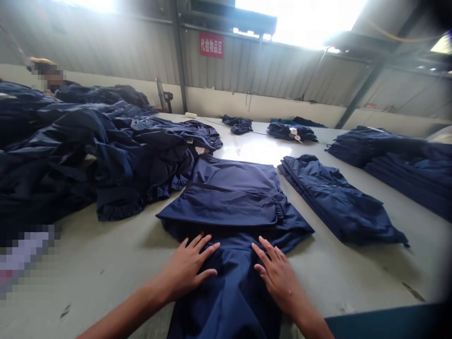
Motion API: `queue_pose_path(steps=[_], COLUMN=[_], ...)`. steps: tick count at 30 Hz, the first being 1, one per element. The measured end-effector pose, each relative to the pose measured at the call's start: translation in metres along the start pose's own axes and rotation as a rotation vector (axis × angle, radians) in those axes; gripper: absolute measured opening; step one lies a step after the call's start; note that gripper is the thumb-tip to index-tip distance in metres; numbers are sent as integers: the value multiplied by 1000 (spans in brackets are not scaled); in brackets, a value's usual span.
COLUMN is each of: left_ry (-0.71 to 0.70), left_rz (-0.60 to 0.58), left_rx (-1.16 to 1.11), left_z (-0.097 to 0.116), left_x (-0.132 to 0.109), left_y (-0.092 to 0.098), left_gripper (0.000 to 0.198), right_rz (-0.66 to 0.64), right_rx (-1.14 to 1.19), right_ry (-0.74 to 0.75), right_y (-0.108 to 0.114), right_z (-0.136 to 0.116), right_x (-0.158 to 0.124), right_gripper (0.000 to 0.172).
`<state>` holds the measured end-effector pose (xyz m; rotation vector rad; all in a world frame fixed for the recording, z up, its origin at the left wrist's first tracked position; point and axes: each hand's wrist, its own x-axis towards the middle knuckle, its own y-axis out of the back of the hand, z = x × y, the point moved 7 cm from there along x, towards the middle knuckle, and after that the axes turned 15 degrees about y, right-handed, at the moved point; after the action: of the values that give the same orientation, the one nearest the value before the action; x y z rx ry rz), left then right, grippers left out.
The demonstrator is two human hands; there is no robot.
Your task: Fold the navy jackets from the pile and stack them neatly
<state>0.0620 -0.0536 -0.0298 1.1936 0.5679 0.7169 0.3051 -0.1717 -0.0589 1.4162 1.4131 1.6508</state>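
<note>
Both hands flat on a dark blue garment [229, 207], part folded, on a worktable.
Left hand [190, 266] and right hand [277, 270] lie palms down on the garment just below its folded-over layer; fingers spread, gripping nothing; lower part of garment runs towards wearer, out of frame. Pale tabletop [116, 254] under it, scuffed. Left of garment: big loose heap [116, 150] of dark blue cloth, edge touching or nearly so. Right of it: folded stack [335, 197], just beside; farther right, longer stack [406, 160]. Beyond it: small bundle [238, 125] and tagged bundle [293, 133], then ribbed wall [141, 52] with red sign [211, 45], bright window [300, 19]. Far left of it, behind heap, a person [47, 73], pixelated; pale patch nearer, also pixelated, can't tell what.
</note>
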Motion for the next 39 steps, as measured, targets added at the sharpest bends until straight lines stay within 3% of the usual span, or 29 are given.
queue_pose_path(steps=[3, 6, 8, 11, 13, 16, 25, 28, 33, 39], left_ry=[-34, -41, -8, 96, 118, 104, 153, 175, 184, 56], left_rz=[141, 254, 224, 113, 71, 91, 74, 82, 83, 46], left_rx=[-114, -105, -11, 93, 87, 59, 100, 103, 97, 91], left_z=[2, -10, -27, -65, -84, -100, -100, -99, -89, -55], left_x=[45, 114, 158, 199, 210, 218, 297, 307, 293, 292], left_y=[49, 74, 64, 28, 7, -5, 4, 4, -5, -16], left_gripper=[35, 35, 45, 53, 54, 54, 53, 52, 55, 58], right_rz=[66, 49, -53, -203, -222, -176, -219, -217, -191, -104], right_rx=[19, -25, -66, -81, -76, -77, -100, -120, -153, -237], right_ry=[-8, 2, -18, -46, -42, -24, -37, -43, -53, -117], right_y=[21, 24, 8, -27, -44, -55, -65, -67, -65, -53], right_z=[22, 55, 79, 109, 120, 130, 197, 210, 207, 192], right_x=[37, 87, 114, 130, 130, 130, 177, 182, 164, 112], right_gripper=[52, 51, 51, 52, 53, 53, 52, 52, 51, 51])
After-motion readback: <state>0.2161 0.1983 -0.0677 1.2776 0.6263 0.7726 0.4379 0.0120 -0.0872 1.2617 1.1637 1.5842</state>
